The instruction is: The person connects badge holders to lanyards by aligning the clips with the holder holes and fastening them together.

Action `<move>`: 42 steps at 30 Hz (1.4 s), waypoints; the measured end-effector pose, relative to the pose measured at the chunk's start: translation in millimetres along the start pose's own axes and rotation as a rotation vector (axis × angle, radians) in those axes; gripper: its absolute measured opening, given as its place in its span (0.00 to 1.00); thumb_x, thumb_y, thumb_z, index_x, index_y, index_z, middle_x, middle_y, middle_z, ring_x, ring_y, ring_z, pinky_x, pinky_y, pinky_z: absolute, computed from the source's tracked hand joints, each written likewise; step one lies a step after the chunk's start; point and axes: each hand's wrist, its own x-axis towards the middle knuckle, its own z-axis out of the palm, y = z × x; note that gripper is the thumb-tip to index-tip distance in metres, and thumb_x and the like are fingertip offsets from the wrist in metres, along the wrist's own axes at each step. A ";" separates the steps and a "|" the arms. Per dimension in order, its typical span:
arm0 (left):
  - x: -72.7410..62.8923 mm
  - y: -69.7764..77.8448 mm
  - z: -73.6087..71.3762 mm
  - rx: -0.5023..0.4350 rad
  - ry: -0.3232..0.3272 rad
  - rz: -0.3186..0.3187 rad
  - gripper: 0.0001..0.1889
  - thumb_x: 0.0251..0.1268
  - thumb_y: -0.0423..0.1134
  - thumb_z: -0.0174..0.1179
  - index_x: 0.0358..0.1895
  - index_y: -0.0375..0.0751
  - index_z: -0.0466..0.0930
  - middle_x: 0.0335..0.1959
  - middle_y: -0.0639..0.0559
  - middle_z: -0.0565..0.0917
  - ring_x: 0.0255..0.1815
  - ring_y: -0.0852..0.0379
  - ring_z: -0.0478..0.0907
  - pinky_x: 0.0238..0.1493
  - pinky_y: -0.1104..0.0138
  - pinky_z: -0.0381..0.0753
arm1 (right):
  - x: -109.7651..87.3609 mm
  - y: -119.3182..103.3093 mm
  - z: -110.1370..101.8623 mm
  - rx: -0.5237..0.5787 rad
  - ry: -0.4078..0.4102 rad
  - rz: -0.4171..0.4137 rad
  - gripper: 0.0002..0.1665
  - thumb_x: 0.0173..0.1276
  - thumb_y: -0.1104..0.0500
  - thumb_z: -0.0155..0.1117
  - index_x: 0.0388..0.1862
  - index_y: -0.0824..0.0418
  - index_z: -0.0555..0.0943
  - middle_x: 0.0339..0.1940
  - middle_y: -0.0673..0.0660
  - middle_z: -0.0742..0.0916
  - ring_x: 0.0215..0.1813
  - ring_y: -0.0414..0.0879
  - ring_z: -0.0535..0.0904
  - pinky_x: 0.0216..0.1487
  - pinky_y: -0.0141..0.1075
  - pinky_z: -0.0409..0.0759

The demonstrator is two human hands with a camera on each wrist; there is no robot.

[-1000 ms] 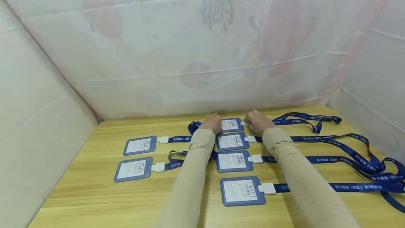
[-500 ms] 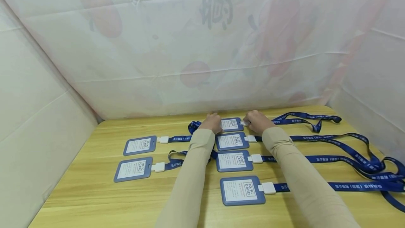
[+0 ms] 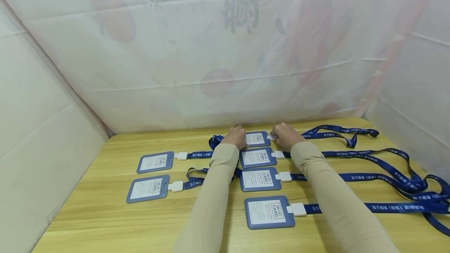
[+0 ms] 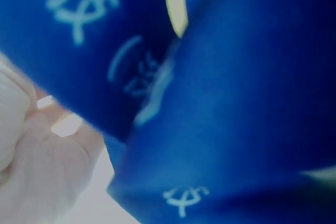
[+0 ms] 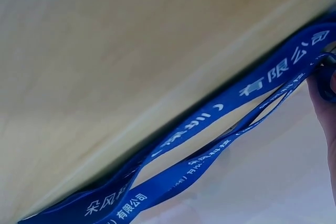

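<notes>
At the far edge of the table lies a blue ID badge holder (image 3: 255,138) with a white card in it, between my two hands. My left hand (image 3: 236,136) grips its left end with curled fingers, covering that end. At the other end, my right hand (image 3: 285,135) pinches the white clip (image 3: 270,137), mostly hidden by the fingers. From there a blue lanyard (image 3: 327,134) runs right along the table. Printed blue lanyard strap (image 4: 226,108) fills most of the left wrist view. The right wrist view has twisted lanyard straps (image 5: 184,116) leading to the hand's edge.
Three more badge holders form a column nearer me, the closest one (image 3: 269,212) lowest. Two others, such as the left badge holder (image 3: 148,188), lie left with lanyards passing under my left forearm. Lanyards bunch at the right edge (image 3: 418,190). A white cloth wall (image 3: 175,104) stands behind.
</notes>
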 end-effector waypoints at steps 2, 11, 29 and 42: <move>-0.2 0.3 -0.5 -0.003 -0.001 -0.001 0.16 0.63 0.43 0.72 0.51 0.39 0.86 0.57 0.48 0.80 0.54 0.50 0.70 0.56 0.61 0.75 | -0.3 0.1 -0.4 0.001 -0.003 -0.003 0.15 0.61 0.78 0.65 0.47 0.73 0.86 0.44 0.65 0.87 0.50 0.62 0.83 0.53 0.50 0.82; -0.7 1.2 -0.7 0.004 0.000 -0.005 0.17 0.63 0.43 0.72 0.52 0.39 0.86 0.56 0.49 0.80 0.54 0.50 0.71 0.56 0.62 0.76 | -0.3 -0.8 -1.3 -0.012 -0.005 -0.006 0.15 0.61 0.77 0.65 0.48 0.73 0.86 0.44 0.65 0.87 0.49 0.61 0.83 0.53 0.50 0.82; 0.5 -0.1 -0.9 -0.010 0.014 0.009 0.16 0.62 0.43 0.73 0.50 0.39 0.87 0.52 0.49 0.81 0.52 0.50 0.72 0.55 0.62 0.76 | 0.1 -2.3 -2.5 -0.027 -0.011 0.002 0.15 0.61 0.77 0.66 0.47 0.73 0.87 0.44 0.65 0.87 0.50 0.61 0.83 0.54 0.50 0.82; 0.3 0.6 -0.6 -0.021 0.010 -0.002 0.16 0.62 0.42 0.74 0.49 0.39 0.87 0.54 0.49 0.80 0.55 0.50 0.72 0.57 0.61 0.76 | 0.0 -2.7 -0.3 -0.026 0.015 -0.013 0.15 0.60 0.78 0.66 0.45 0.73 0.87 0.42 0.64 0.87 0.47 0.60 0.84 0.51 0.49 0.83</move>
